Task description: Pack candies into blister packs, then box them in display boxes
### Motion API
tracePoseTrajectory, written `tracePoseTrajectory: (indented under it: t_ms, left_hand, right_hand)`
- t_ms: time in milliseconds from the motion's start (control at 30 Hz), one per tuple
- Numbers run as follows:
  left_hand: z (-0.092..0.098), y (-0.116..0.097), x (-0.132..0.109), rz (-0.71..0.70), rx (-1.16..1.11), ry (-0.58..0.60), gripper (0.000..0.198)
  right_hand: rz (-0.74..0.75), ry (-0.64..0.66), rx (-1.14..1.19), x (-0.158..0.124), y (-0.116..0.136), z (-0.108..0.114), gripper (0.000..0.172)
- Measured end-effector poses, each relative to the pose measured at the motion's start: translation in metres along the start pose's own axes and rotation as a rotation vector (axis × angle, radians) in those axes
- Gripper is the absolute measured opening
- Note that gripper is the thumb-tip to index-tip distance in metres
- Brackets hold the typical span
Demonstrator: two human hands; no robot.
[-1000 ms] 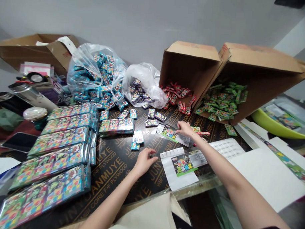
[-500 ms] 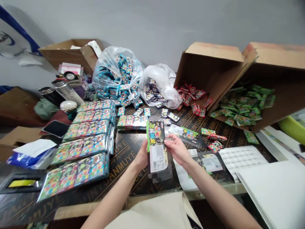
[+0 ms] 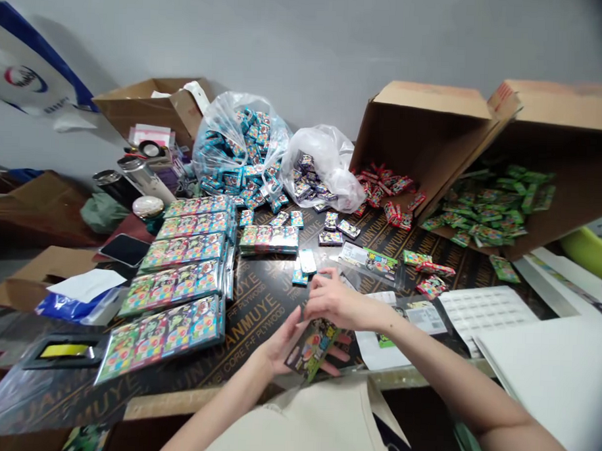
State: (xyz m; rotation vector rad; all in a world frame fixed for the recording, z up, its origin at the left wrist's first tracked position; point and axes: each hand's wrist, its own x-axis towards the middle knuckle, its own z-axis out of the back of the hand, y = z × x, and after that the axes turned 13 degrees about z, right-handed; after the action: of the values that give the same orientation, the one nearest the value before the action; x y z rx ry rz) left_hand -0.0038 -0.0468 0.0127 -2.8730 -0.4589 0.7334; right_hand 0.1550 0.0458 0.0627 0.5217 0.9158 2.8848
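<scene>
Our left grip is clamped on a green candy packet over the plywood counter. Our right grip curls just above; we cannot tell whether it touches.

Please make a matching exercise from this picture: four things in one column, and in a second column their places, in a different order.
Things:
1. blue packets
2. red packets
3. green packets
4. printed packet

Places:
A. between the left hand and right hand
B. in the clear bag
C. in the right carton
D. at the mouth of the left carton

Pairs: 1-B, 2-D, 3-C, 4-A
</scene>
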Motion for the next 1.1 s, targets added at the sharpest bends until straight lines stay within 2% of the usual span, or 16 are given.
tracePoseTrajectory:
  t_ms: [67, 133, 200, 267, 400, 533, 667, 733, 800, 867, 967, 1033, 1100]
  left_hand:
    - [-0.004, 0.003, 0.003, -0.085, 0.005, -0.034, 0.065]
    - [-0.005, 0.0, 0.001, -0.198, -0.006, -0.113, 0.056]
    - [-0.004, -0.005, -0.003, -0.273, -0.002, -0.173, 0.053]
    - [-0.003, -0.007, -0.007, -0.298, 0.033, -0.207, 0.054]
    - [-0.006, -0.006, -0.006, -0.318, 0.064, -0.295, 0.052]
    - [-0.004, -0.004, -0.006, -0.322, 0.071, -0.368, 0.055]
    - [0.003, 0.0, -0.008, -0.34, 0.11, -0.377, 0.051]
    - [0.004, 0.0, -0.009, -0.347, 0.131, -0.358, 0.052]
    - [0.001, -0.002, -0.012, -0.338, 0.147, -0.313, 0.056]
    - [-0.003, -0.007, -0.018, -0.339, 0.158, -0.226, 0.066]
    - [-0.006, -0.017, -0.03, -0.424, 0.245, -0.131, 0.085]
    - [-0.003, -0.023, -0.034, -0.568, 0.407, -0.224, 0.08]
    - [0.001, -0.026, -0.034, -0.674, 0.578, -0.44, 0.074]
  right_hand:
    - [-0.094, -0.162, -0.123, 0.003, -0.001, -0.013, 0.019]
    - [-0.266, -0.42, -0.201, 0.001, -0.004, -0.023, 0.039]
    - [-0.415, -0.634, -0.184, -0.004, -0.009, -0.028, 0.048]
    - [-0.503, -0.729, -0.089, -0.008, -0.013, -0.029, 0.051]
    - [-0.594, -0.705, 0.126, -0.009, -0.02, -0.028, 0.054]
    - [-0.636, -0.784, 0.055, -0.008, -0.027, -0.021, 0.052]
    - [-0.573, -0.651, 0.186, -0.007, -0.03, -0.018, 0.043]
    - [-0.521, -0.592, 0.172, -0.006, -0.029, -0.017, 0.033]
    - [-0.482, -0.575, 0.185, -0.008, -0.03, -0.016, 0.03]
    - [-0.504, -0.63, 0.292, -0.013, -0.034, -0.013, 0.029]
    - [-0.645, -0.865, 0.63, -0.021, -0.042, -0.013, 0.03]
    - [-0.73, -1.007, 0.87, -0.023, -0.042, -0.022, 0.035]
    - [-0.782, -1.046, 1.069, -0.019, -0.035, -0.043, 0.04]
